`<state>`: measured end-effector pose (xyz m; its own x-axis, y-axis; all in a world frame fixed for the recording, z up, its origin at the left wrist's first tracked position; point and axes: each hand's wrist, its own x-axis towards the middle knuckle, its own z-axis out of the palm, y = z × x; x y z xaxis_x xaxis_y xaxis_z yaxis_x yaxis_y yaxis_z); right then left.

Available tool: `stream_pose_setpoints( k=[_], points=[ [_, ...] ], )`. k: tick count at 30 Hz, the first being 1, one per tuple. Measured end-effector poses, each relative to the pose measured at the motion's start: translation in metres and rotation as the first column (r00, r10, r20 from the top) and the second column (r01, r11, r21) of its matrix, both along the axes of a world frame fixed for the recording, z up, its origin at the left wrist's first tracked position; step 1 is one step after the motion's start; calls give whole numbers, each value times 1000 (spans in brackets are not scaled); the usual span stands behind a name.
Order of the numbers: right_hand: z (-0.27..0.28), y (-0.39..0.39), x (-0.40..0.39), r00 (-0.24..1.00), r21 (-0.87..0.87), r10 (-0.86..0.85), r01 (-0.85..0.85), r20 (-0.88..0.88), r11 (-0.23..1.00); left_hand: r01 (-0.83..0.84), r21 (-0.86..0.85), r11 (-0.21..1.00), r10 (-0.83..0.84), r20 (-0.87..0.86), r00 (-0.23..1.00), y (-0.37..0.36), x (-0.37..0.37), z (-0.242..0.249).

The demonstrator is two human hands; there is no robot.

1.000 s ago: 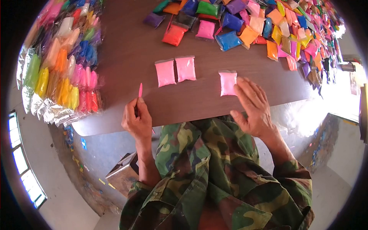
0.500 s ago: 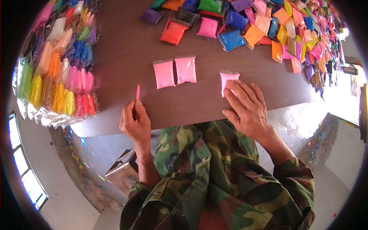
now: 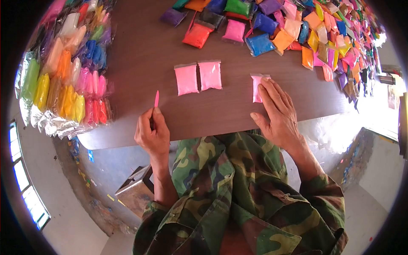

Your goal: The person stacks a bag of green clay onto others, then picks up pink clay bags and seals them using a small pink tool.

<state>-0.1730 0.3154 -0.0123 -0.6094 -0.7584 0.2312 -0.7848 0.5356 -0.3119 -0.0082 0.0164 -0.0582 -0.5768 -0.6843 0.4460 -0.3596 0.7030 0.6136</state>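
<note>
Between the thumb and fingers of my left hand point(image 3: 154, 131) a thin pink stick point(image 3: 157, 99) points away from me. My right hand point(image 3: 278, 110) lies with its fingers stretched out over the right part of a light pink packet point(image 3: 256, 91) on the brown table point(image 3: 140, 46). Part of that packet is hidden under the fingers. Two more pink packets, a left one point(image 3: 186, 80) and a right one point(image 3: 210, 75), lie side by side between my hands, with a narrow gap between them.
Long bags of many colours point(image 3: 63, 85) are heaped along the table's left side. Small coloured packets point(image 3: 314, 38) spread over the back and right. Below the table's front edge at the left stands a metal-edged stool point(image 3: 138, 191).
My right hand has shifted slightly right and covers less of the packet's left part. The whole table scene has moved a little in view. My left hand still holds the pink stick.
</note>
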Motion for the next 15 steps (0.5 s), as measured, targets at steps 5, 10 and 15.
stream_pose_setpoints(
  k=[5, 10, 15],
  points=[
    [-1, 0, -1, 1000, 0, 7, -7, 0, 1000, 20, 1, 1000, -20, -16, 1000, 0, 0, 0],
    [-10, 0, -9, 1000, -84, 0, -1, -15, 996, 19, -3, 1000, -19, -37, 999, 0, -1, 0],
    [-19, -15, -2, 998, -125, -44, 37, -48, 992, 21, -10, 1000, -22, -51, 998, -1, 0, -1]
  ],
)
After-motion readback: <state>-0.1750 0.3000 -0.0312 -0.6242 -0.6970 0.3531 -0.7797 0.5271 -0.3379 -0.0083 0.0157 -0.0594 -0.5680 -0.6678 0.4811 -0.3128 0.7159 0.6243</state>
